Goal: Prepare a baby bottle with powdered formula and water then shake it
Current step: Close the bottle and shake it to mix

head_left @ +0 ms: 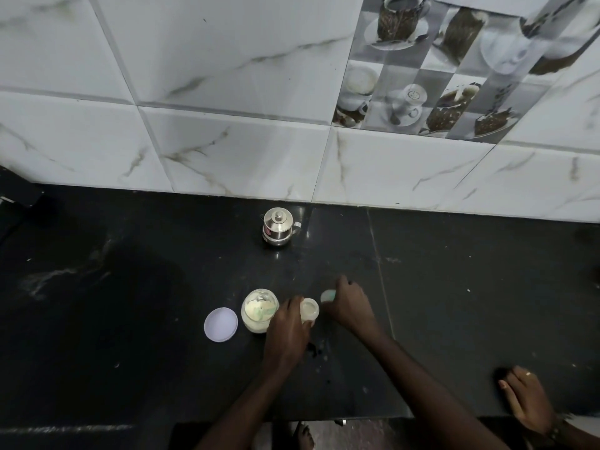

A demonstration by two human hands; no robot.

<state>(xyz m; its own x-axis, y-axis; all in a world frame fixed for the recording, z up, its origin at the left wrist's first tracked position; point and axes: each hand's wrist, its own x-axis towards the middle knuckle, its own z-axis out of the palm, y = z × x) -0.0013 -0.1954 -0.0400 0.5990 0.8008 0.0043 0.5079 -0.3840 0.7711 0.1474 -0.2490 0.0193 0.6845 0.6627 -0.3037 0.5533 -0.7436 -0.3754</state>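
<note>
Small open baby bottle (309,310), translucent, pale inside, gripped by left hand (287,329). Right hand (349,305) just beside it, pinching pale-green cap (327,296).

White marbled wall tiles (227,147) and a coffee-cup picture tile (422,69) rise behind the black table (470,287).

Black stone countertop (130,319) against a tiled wall, bearing a lidded steel pot (278,227) at the rear; nearer, a detached white lid (220,324), an open powder jar (258,310) and a small open bottle (309,311).
</note>
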